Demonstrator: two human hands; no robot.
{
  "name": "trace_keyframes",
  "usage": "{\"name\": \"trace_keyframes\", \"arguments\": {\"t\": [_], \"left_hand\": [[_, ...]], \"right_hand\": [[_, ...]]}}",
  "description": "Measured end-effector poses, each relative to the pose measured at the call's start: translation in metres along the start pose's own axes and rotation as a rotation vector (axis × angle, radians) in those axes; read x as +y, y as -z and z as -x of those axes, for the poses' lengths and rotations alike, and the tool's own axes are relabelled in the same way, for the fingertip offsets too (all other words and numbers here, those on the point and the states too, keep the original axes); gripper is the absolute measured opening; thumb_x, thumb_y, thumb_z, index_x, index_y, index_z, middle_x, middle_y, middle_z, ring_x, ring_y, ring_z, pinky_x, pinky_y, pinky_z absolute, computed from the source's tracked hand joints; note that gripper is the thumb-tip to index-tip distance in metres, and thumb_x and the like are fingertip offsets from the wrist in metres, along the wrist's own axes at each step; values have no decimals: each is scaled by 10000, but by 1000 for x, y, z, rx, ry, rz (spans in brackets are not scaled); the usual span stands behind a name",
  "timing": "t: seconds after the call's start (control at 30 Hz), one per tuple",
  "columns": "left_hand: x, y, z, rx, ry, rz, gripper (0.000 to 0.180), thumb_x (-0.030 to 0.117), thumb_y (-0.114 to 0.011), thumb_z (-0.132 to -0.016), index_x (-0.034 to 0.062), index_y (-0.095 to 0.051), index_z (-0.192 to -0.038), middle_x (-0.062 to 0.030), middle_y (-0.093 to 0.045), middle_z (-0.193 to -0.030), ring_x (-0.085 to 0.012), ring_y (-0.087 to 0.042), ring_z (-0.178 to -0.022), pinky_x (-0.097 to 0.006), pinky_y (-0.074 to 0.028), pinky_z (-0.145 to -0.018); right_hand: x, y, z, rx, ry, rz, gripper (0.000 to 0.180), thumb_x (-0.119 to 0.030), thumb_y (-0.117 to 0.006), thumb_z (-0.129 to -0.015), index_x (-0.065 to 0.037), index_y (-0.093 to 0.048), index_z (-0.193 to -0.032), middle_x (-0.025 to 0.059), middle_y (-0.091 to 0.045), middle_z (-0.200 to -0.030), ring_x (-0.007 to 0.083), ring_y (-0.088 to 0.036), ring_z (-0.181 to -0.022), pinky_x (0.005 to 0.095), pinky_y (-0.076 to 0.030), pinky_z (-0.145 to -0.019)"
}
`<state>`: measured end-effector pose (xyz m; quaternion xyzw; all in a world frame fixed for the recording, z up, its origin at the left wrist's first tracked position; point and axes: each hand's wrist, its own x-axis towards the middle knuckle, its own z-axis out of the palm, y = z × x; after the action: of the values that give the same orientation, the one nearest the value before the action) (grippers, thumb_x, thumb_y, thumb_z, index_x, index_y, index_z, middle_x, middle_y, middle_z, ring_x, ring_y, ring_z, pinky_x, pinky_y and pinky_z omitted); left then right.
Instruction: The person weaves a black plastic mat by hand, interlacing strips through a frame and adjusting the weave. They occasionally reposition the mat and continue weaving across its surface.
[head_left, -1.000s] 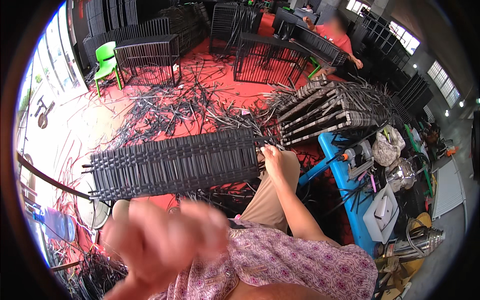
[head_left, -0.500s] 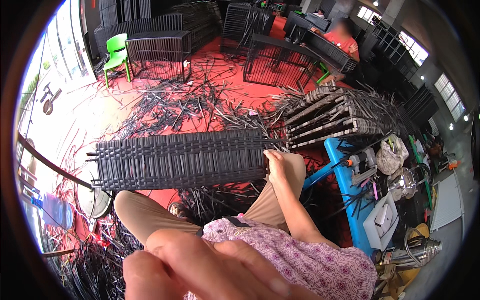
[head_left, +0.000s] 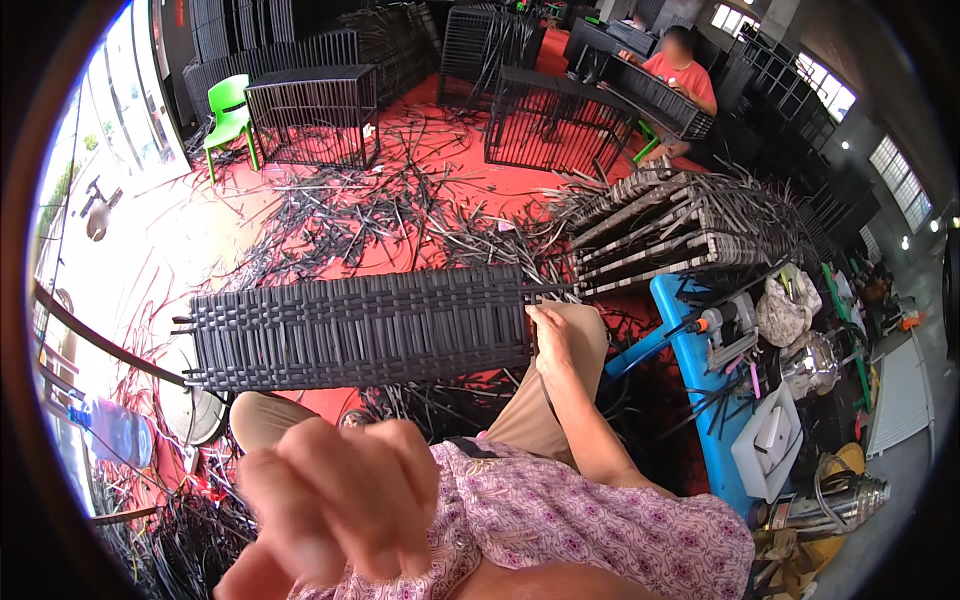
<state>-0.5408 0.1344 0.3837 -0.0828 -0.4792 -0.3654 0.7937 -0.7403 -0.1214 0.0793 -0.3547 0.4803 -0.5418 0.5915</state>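
Note:
A long black woven panel point(head_left: 360, 335), with flat plaited strips over a frame, lies across in front of my knees. Short rod ends stick out at its left end. My right hand point(head_left: 548, 335) closes around the panel's right end, near my right knee. Close to the camera, slightly blurred, my left hand point(head_left: 345, 500) is raised over my lap with its fingers curled in. Whatever those fingers hold, if anything, is hidden. The left hand covers part of my left thigh and does not touch the panel.
Loose black strips point(head_left: 380, 215) litter the red floor. To the right stand a stack of woven frames point(head_left: 650, 235) and a blue stool point(head_left: 700, 400) with tools and a white tray point(head_left: 768, 440). Beyond are black frames point(head_left: 555, 125), a green chair point(head_left: 230, 120) and a seated person point(head_left: 685, 80).
My left hand has risen and shifted left, its fingers now curled downward. The right hand keeps its grip on the panel, whose left end sits slightly lower.

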Motion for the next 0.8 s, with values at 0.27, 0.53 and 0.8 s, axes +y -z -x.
{"name": "trace_keyframes", "arguments": {"t": [0.27,0.53,0.8], "left_hand": [[54,12,-25,-18,-446,-506,484,247,-487,-1049,-48,-418,-1427,-71,-614,-958,-109,-529,-748,-313,-419,-745],[54,40,-21,168,-353,-1006,465,73,-524,-991,-9,-429,-1439,-23,-517,-734,-130,-490,-615,-277,-410,-576],[29,-10,-19,-305,-275,-327,100,82,-707,-886,135,-744,-962,1,-469,-474,-96,-365,-347,-267,-243,-406]], "right_hand": [[26,8,-23,14,56,82,165,-161,-745,-906,-4,-727,-956,30,-706,-907,124,-632,-892,286,-490,-836],[8,19,-12,14,115,56,267,-120,-699,-920,59,-696,-1119,125,-709,-1091,207,-665,-1015,337,-520,-928],[-6,0,16,-24,2,143,227,-170,-731,-893,26,-735,-1006,30,-692,-914,141,-609,-884,294,-483,-846]]}}
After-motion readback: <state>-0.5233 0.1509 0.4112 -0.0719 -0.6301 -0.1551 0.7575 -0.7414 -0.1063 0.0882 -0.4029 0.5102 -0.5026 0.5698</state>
